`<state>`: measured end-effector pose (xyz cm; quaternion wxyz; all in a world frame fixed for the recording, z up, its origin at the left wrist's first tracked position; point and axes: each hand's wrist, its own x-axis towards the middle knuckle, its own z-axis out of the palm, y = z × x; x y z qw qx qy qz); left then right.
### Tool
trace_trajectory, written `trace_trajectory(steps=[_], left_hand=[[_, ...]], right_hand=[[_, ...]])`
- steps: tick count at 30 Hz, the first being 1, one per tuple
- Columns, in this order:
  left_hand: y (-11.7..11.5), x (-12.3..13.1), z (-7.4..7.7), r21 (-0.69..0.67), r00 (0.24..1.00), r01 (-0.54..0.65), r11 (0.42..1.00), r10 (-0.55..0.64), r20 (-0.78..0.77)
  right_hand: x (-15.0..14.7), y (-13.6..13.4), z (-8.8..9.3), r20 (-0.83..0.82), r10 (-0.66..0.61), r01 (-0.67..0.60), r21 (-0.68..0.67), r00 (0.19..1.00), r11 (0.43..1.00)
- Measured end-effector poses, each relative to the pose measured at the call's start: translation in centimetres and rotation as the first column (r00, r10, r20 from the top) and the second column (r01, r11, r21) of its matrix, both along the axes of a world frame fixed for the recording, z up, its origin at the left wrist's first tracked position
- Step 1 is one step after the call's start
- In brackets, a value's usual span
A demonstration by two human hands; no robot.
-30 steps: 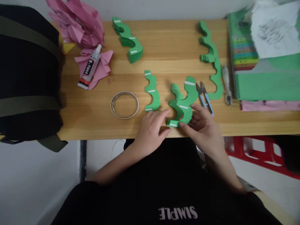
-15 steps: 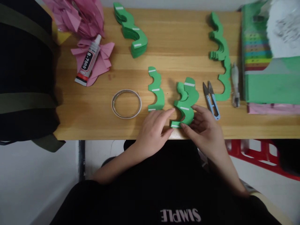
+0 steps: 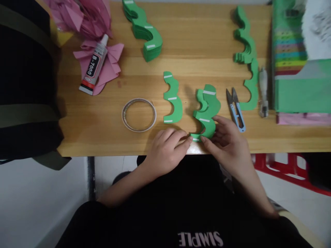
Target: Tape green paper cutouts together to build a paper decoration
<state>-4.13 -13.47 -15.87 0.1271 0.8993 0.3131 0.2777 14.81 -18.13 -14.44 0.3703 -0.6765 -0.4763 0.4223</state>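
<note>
My right hand (image 3: 229, 141) grips the lower right side of a scalloped green foam cutout (image 3: 212, 102) with white tape strips across it. Its thumb lies on the cutout's bottom end. My left hand (image 3: 169, 148) has its thumb and forefinger pinched together at the cutout's lower left tip, touching its edge. Beneath the held cutout, other green layers show at its left side. A single scalloped green piece (image 3: 177, 106) with white strips lies flat to the left. Beyond my left hand rests a roll of tape (image 3: 124, 115).
Thread snips (image 3: 236, 112) and a white pen-like tool (image 3: 263, 91) lie to the right, near plain green cutouts (image 3: 252, 51). A taped stack (image 3: 153, 51) sits farther back. A B-7000 glue tube (image 3: 93, 65) rests on pink pieces (image 3: 113, 62). A dark bag (image 3: 26, 86) borders the left.
My left thumb and forefinger have closed together at the cutout's lower left tip; they were apart before. My right hand keeps its hold. The whole view has shifted slightly.
</note>
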Motion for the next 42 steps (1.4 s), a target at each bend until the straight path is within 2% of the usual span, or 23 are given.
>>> trace_trajectory(steps=[8, 19, 26, 32, 38, 42], left_hand=[[-0.1, 0.0, -0.1, -0.038, 1.000, 0.001, 0.999, -0.001, -0.002], [-0.2, 0.1, 0.0, -0.017, 0.999, -0.003, 1.000, 0.002, -0.037], [0.2, -0.4, -0.1, -0.197, 0.996, 0.000, 0.980, 0.017, 0.082], [-0.1, -0.5, -0.1, -0.067, 0.998, 0.058, 0.996, -0.060, -0.032], [-0.5, -0.3, 0.0, 0.075, 0.989, 0.055, 0.996, -0.044, -0.142], [-0.4, -0.3, -0.1, 0.156, 0.986, 0.072, 0.985, -0.046, -0.162]], right_hand=[[0.1, 0.3, 0.1, -0.023, 0.016, -0.017, -0.013, 1.000, 1.000], [0.0, 0.6, 0.4, -0.036, 0.005, -0.007, -0.042, 0.999, 0.999], [-0.1, 0.5, 0.5, 0.000, 0.009, -0.009, -0.029, 1.000, 1.000], [-0.1, 0.5, 0.3, 0.020, 0.024, -0.024, -0.013, 1.000, 1.000], [-0.1, 0.8, 0.1, 0.045, 0.016, -0.016, 0.013, 0.999, 1.000], [-0.3, 1.2, 0.1, 0.088, 0.089, -0.094, 0.046, 0.992, 0.995]])
